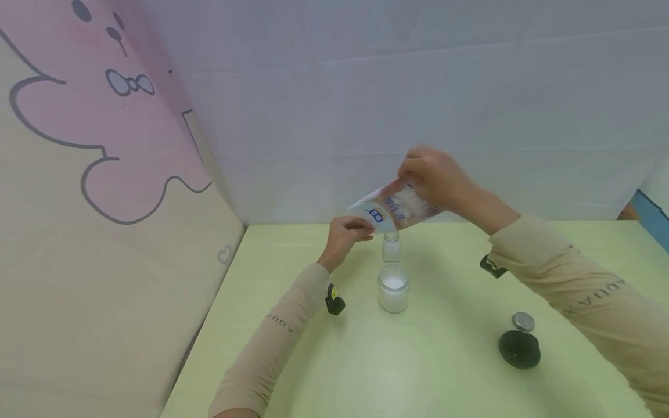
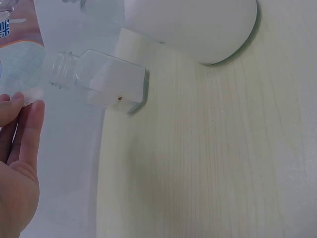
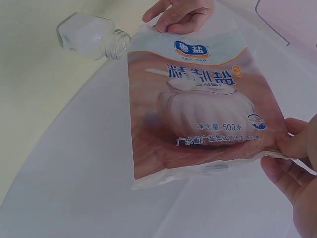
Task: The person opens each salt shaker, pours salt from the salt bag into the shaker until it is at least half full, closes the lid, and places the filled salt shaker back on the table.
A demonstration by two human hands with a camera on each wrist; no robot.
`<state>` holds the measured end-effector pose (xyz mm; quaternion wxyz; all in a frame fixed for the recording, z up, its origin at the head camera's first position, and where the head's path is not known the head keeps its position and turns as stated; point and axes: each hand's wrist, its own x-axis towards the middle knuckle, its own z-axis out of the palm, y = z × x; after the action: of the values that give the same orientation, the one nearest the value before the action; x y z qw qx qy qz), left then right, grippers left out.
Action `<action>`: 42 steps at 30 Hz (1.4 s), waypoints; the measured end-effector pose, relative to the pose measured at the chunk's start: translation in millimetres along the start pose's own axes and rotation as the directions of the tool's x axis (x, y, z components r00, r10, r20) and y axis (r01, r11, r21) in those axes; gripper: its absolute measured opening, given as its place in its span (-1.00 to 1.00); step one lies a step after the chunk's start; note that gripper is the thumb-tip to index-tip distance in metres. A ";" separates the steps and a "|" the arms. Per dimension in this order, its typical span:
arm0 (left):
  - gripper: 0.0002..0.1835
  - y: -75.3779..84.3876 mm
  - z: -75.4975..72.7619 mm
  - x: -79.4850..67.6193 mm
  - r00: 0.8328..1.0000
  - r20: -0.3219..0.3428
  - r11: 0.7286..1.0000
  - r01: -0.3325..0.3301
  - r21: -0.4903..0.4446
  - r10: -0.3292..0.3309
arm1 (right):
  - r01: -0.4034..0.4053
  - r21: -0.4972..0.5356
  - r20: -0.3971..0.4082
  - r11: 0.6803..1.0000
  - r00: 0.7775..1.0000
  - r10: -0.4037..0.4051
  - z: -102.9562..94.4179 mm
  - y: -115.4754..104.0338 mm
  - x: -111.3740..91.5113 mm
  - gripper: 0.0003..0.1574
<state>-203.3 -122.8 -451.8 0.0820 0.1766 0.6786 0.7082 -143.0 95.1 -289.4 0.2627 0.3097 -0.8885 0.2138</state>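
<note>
A bag of salt (image 1: 402, 210) with a brown and pale blue printed front is held up slantwise, its logo end lower. My left hand (image 1: 346, 237) pinches the edge at that lower end. At the raised end, my right hand (image 1: 435, 177) grips a corner between thumb and fingers. Just under the lower end stands a small square glass bottle (image 1: 391, 249), uncapped, with white contents; its threaded neck (image 3: 119, 44) shows in the right wrist view. In front of it is a wider open glass jar (image 1: 394, 293) holding white material.
Toward the right of the pale table (image 1: 444, 377) lie a silver lid with holes (image 1: 523, 321) and a round black lid (image 1: 520, 350). White cloth (image 1: 444, 93) hangs behind the table, and a printed cloth (image 1: 104, 278) stands at the left.
</note>
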 end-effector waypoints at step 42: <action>-0.95 90.2 3.1 -5.6 0.985 0.041 0.984 -0.169 0.052 0.167 | -0.136 0.057 -0.283 0.989 0.948 0.146 -8.9 -0.2 -116.1 -0.60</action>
<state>-185.9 -127.8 -363.2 0.0297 0.2484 0.6790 0.6902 -62.2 150.7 -352.1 0.3671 0.2160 -0.8568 0.2908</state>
